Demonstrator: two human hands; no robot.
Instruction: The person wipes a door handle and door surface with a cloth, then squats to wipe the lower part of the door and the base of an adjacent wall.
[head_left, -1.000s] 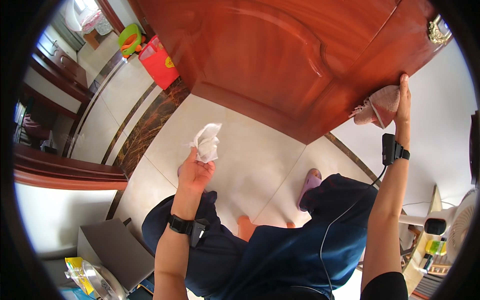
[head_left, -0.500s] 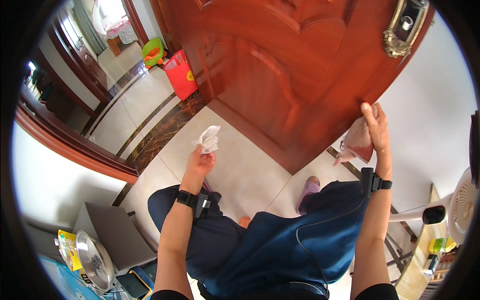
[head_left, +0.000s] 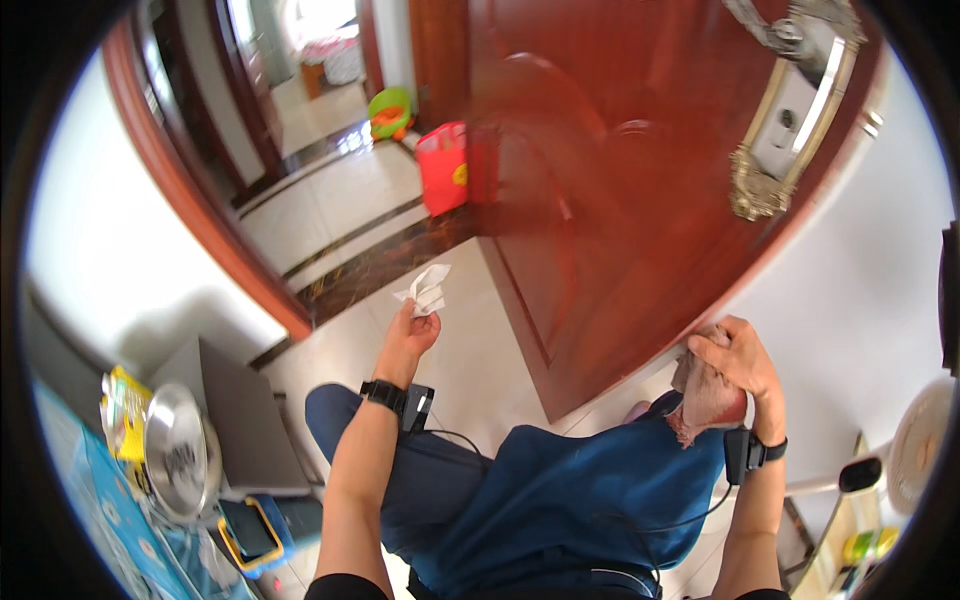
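My left hand (head_left: 408,338) pinches a crumpled white tissue (head_left: 429,289) between thumb and fingers, held out over the tiled floor. On the other side, my right hand (head_left: 743,362) is closed around a dusty-pink cloth (head_left: 712,388), whose loose end hangs below the fingers. Hand and cloth are at the lower free edge of a reddish-brown wooden door (head_left: 620,230); whether the cloth presses on the wood I cannot tell. An ornate metal handle plate (head_left: 785,130) is mounted higher on the same door. Each wrist wears a black strap with a small device.
A red bag (head_left: 442,180) and a green tub (head_left: 388,112) stand by the doorway. At the lower left are a steel pan lid (head_left: 178,450), a yellow package (head_left: 125,410) and a grey cabinet (head_left: 245,420). A white fan (head_left: 920,445) stands at the right.
The door's free edge has come nearer to me, and my right hand has drawn in with it, now more wrapped over the cloth. My left hand still holds the tissue. The view has turned.
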